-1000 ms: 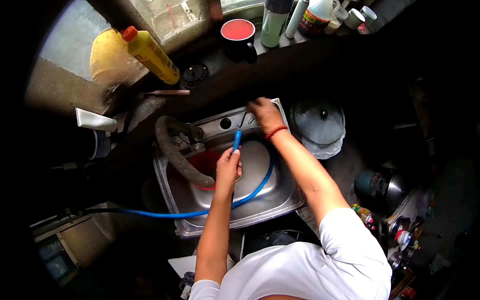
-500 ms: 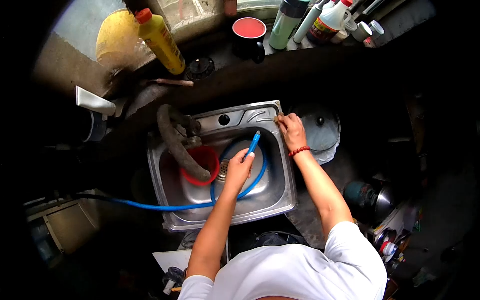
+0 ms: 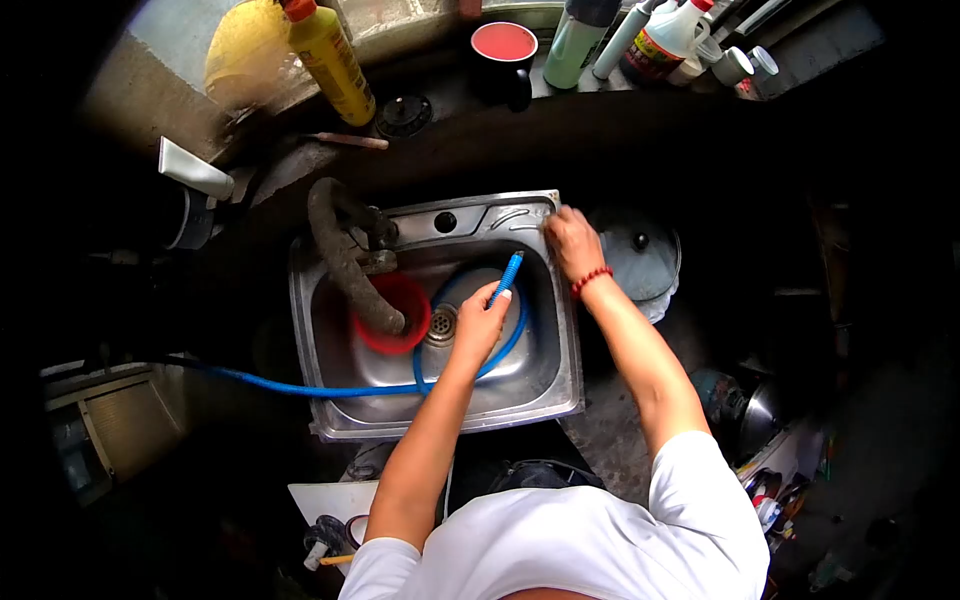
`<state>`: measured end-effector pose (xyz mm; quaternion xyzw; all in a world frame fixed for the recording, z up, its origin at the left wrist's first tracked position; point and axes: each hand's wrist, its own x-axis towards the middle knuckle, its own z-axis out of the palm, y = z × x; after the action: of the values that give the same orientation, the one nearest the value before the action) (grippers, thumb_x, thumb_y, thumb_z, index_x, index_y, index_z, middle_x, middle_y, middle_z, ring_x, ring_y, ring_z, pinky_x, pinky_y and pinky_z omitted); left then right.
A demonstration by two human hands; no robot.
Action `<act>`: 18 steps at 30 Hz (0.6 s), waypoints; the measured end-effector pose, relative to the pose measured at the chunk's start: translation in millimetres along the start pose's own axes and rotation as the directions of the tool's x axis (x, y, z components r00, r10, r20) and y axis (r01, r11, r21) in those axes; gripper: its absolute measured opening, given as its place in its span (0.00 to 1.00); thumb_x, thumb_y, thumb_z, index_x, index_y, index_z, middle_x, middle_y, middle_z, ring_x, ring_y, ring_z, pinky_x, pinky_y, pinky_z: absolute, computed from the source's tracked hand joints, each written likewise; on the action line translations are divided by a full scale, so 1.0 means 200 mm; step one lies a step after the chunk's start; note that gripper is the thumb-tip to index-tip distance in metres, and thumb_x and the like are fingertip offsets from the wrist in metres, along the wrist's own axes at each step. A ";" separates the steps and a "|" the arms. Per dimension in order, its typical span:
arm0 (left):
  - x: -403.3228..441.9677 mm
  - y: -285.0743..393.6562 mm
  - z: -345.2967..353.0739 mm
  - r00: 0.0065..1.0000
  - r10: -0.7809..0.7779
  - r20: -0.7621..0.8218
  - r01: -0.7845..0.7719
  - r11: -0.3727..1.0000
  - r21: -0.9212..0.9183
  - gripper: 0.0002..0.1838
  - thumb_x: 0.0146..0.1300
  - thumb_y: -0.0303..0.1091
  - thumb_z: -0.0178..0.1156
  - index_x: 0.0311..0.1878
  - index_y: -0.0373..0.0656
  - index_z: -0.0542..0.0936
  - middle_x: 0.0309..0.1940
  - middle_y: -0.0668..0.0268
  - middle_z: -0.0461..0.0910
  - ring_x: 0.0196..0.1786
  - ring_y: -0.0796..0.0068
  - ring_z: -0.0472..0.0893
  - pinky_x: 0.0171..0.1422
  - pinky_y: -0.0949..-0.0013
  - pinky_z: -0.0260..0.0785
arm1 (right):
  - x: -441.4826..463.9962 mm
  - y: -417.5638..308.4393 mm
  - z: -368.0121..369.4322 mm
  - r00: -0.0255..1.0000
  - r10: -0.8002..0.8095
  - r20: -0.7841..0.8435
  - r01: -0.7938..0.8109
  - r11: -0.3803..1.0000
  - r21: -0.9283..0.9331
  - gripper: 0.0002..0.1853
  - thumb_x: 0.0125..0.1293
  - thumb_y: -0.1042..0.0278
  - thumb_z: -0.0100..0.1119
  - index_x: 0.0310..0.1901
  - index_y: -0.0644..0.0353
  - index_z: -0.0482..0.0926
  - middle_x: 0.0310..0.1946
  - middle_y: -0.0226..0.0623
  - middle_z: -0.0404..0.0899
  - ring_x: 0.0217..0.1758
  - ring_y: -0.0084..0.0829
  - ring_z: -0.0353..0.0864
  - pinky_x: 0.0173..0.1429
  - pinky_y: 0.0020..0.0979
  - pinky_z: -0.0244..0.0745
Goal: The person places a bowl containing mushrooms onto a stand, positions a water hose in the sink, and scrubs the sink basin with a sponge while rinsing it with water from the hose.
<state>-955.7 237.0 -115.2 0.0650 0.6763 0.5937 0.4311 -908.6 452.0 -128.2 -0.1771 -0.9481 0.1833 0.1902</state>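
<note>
Head view: left hand (image 3: 481, 326) clasps blue hose (image 3: 508, 274) below tip (image 3: 517, 257); right hand (image 3: 575, 245) grip unclear.

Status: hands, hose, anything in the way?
Left hand gripping blue hose near its end. Right hand at far right corner of sink, grip unclear. Hose looped inside; red bowl left of drain, clear of both hands.
</note>
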 end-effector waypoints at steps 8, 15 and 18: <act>-0.03 -0.04 -0.04 0.999 -0.004 -0.046 0.003 1.000 -0.006 0.15 0.65 0.40 0.57 0.47 0.40 0.78 0.18 0.73 0.71 0.17 0.85 0.68 0.20 0.77 0.59 | -0.09 -0.05 0.06 0.997 -0.051 -0.050 0.058 0.987 0.151 0.03 0.55 0.70 0.58 0.29 0.58 0.77 0.29 0.39 0.74 0.38 0.42 0.75 0.40 0.40 0.72; -0.13 -0.02 -0.07 0.987 -0.067 -0.149 0.033 0.976 -0.215 0.12 0.68 0.38 0.54 0.47 0.41 0.74 0.17 0.74 0.67 0.14 0.86 0.63 0.16 0.79 0.53 | 0.17 -0.10 0.19 0.971 -0.202 0.130 0.191 0.977 0.093 0.04 0.57 0.69 0.54 0.32 0.56 0.77 0.33 0.39 0.75 0.42 0.43 0.76 0.42 0.40 0.73; -0.16 -0.01 -0.09 0.994 -0.073 -0.079 0.061 0.988 -0.145 0.15 0.66 0.38 0.55 0.50 0.38 0.75 0.18 0.74 0.68 0.17 0.86 0.65 0.19 0.79 0.56 | 0.21 -0.12 0.17 0.954 -0.273 0.124 0.254 0.956 0.146 0.05 0.56 0.68 0.54 0.34 0.55 0.78 0.34 0.38 0.76 0.44 0.43 0.76 0.45 0.39 0.73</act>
<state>-946.1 202.6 -102.4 -0.0139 0.6518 0.6277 0.4255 -965.4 439.0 -134.8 -0.0227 -0.9607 0.2288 0.1555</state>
